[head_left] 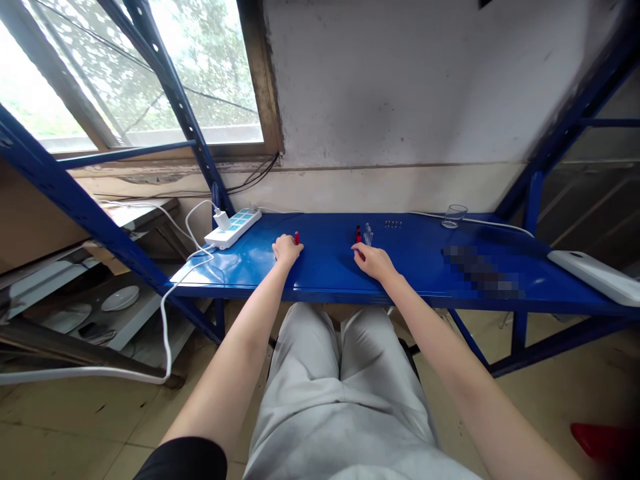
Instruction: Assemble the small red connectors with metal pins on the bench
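Note:
My left hand (pixel 286 249) rests on the blue metal shelf (pixel 320 270), fingers curled round a small red object (pixel 297 237) that sticks up beside the thumb. My right hand (pixel 373 259) lies on the shelf a little to the right, fingers bent, its fingertips close to a small red and black piece (pixel 358 234) and a small clear plastic piece (pixel 369 234). Whether it touches them is unclear. A row of tiny dark parts (pixel 393 224) lies further back.
A white power strip (pixel 233 227) with a plugged charger and white cable sits at the shelf's left end. A clear glass (pixel 455 216) stands at the back right, a white flat device (pixel 595 275) at the far right. Blue rack posts frame both sides.

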The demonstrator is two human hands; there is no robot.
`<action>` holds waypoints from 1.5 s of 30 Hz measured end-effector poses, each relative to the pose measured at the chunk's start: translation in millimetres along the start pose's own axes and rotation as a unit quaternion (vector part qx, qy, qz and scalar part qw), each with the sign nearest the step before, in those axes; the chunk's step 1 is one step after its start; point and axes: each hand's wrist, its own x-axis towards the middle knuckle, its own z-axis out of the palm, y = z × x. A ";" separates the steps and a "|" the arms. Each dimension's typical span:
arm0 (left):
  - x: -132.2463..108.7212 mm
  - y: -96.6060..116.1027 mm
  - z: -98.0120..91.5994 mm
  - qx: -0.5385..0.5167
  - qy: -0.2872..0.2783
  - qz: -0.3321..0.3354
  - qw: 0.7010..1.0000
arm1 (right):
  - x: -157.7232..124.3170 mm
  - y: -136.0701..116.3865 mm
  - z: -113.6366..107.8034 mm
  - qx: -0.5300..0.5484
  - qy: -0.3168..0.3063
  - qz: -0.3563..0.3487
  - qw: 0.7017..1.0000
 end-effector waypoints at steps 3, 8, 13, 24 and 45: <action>-0.2 0.8 0.1 -0.007 0.000 -0.021 1.000 | 0.1 0.7 0.7 -0.004 -0.001 0.002 1.000; 0.6 1.9 -0.8 -0.016 -0.011 -0.031 0.999 | 0.2 1.5 1.4 -0.008 0.001 0.003 1.000; -1.3 3.0 -3.6 -0.034 -0.028 -0.054 0.998 | -0.3 1.4 1.4 -0.011 0.004 0.007 1.000; -37.4 26.8 -16.1 -0.177 0.095 0.129 0.971 | -0.1 11.1 1.1 -0.045 0.002 0.126 0.991; -64.5 114.0 33.8 -0.047 -0.066 0.320 0.944 | 0.5 19.0 2.7 -0.109 0.033 0.181 0.977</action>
